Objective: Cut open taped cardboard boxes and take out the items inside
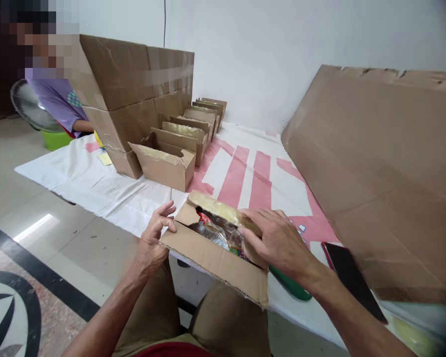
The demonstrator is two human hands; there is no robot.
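A small open cardboard box [215, 253] sits at the table's near edge, above my lap. Inside it lie shiny plastic packets [217, 235] with red and green print, partly hidden by the flaps. My left hand [158, 233] holds the left end of the box, a fingertip on the corner of the near flap and other fingers raised. With my right hand [278, 238] I grip the far flap [219, 206], which carries shiny tape, at its right end. A dark green object [292, 283] lies partly hidden under my right wrist.
Several open cardboard boxes [167, 166] stand in a row beyond the left hand, beside stacked closed cartons [130, 79]. A large cardboard sheet [386, 173] leans at right, near a dark phone [353, 280]. A person in a purple sleeve [59, 99] is at far left.
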